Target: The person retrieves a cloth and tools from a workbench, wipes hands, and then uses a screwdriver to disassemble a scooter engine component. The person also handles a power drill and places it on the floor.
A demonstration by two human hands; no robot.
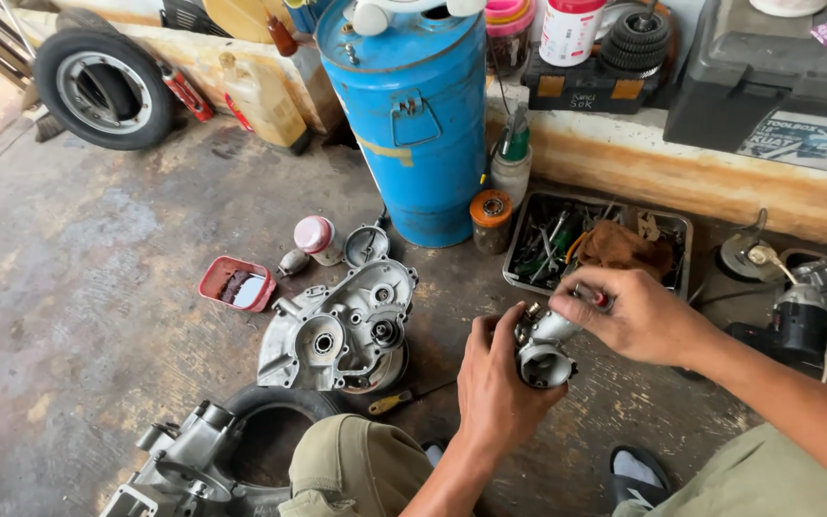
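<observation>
Where stained concrete floor [98,287] spreads, parts lie.

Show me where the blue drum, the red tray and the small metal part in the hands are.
blue drum [413,124]: head view, front wall.
red tray [214,278]: head view, left rim.
small metal part [544,356]: head view, round lower body.

Stained grey concrete floor [98,287]. Directly on it: tall blue metal drum [413,124], cast aluminium engine cover [342,330], shallow red plastic tray [236,283], grey rectangular tray of mixed tools [597,241], yellow-handled screwdriver [404,397], small black tyre on rim [104,88] against the kerb.
</observation>
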